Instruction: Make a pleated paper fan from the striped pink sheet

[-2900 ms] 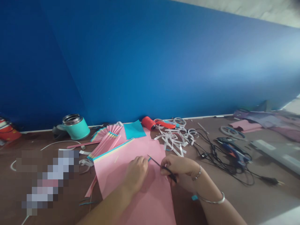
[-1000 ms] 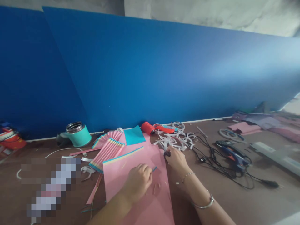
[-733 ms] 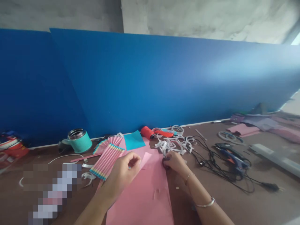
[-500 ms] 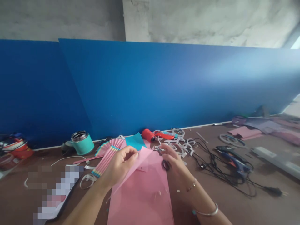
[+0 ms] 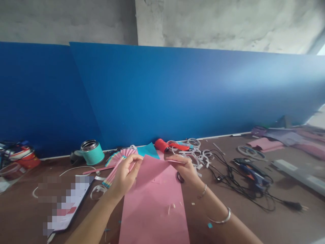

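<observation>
Craft workspace, looks improvised: brown worktable under the fingers, pink sheet between left fingers and right fingers, curled white strips just beyond the latter, corded glue gun farther right, rough grey wall behind.

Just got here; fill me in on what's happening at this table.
A person holds up a pink sheet by its far edge, with the left hand and the right hand at opposite sides. Another pink sheet lies beneath, with small scraps on it. Dark scissor handles show beside the right hand. A teal mug stands toward the left, near the blue panel.
</observation>
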### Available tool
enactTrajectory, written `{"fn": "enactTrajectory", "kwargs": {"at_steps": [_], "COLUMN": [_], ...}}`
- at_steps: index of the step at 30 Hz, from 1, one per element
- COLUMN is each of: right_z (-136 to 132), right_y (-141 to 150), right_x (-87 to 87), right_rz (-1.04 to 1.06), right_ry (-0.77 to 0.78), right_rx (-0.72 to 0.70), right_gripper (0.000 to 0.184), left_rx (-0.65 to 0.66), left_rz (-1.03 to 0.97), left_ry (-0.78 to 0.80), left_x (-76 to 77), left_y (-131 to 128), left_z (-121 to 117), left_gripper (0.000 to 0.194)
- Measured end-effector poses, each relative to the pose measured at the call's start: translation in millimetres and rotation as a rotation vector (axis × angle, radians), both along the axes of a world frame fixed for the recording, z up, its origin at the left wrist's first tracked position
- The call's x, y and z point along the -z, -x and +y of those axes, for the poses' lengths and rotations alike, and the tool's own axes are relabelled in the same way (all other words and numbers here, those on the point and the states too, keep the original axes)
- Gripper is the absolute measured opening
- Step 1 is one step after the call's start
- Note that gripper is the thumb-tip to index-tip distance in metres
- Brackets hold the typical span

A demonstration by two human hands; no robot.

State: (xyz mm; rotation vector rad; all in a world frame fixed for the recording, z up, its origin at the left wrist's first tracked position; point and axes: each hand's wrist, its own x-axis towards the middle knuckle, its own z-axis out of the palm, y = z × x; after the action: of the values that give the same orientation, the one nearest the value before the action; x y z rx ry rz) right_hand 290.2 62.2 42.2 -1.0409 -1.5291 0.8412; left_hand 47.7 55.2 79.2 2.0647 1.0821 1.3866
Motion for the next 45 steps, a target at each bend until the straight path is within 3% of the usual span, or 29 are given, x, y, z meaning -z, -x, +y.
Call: {"fn": "enactTrajectory", "kwargs": {"at_steps": [3, 5, 8, 11, 15, 21, 27, 30, 36, 41, 45], "right_z": [-6, -12, -18, -19, -21, -28, -24, -24, -27, -27, -28], "right_y": [3, 5, 8, 11, 11, 6, 2, 3, 2, 4, 6], "right_x": [4.1, 17.3, 46.7, 70.2, 76.6, 67.7, 70.1, 70.4, 64.0, 55.2, 53.8], "right_rz": [-0.186, -0.341, -0.565, -0.732, -0.756, -0.712, -0.598, -0.674, -0.886, -0.933, -0.948], "right_ry": [-0.349, -0.477, -0.463, -0.339, -0.201, -0.034, -0.002, -0.032, -0.013, 0.059, 0.067], "right_rx": [0.044, 0.021, -0.085, -0.245, -0.291, -0.247, -0.293, -0.278, -0.307, -0.31, -0.241], "right_gripper": [0.023, 0.036, 0.055, 0.06, 0.058, 0.05, 0.035, 0.042, 0.074, 0.076, 0.066], "left_rx": [-0.081, -0.108, -0.12, -0.064, -0.048, -0.076, -0.035, -0.011, 0.026, 0.034, 0.079], "left_rz": [0.045, 0.115, 0.265, 0.469, 0.557, 0.546, 0.589, 0.582, 0.559, 0.588, 0.617], "left_ry": [-0.252, -0.3, -0.238, -0.096, 0.093, 0.081, 0.102, 0.1, 0.043, 0.011, 0.042], "left_x": [18.8, 37.1, 69.2, 96.8, 115.5, 114.3, 103.8, 99.7, 101.7, 107.2, 109.4], "left_y": [9, 16, 23, 25, 24, 26, 26, 24, 25, 28, 28], "left_z": [-7, -17, -33, -42, -43, -40, -40, -40, -38, -37, -37], "left_gripper": [0.017, 0.036, 0.058, 0.058, 0.051, 0.05, 0.035, 0.025, 0.02, 0.021, 0.022]}}
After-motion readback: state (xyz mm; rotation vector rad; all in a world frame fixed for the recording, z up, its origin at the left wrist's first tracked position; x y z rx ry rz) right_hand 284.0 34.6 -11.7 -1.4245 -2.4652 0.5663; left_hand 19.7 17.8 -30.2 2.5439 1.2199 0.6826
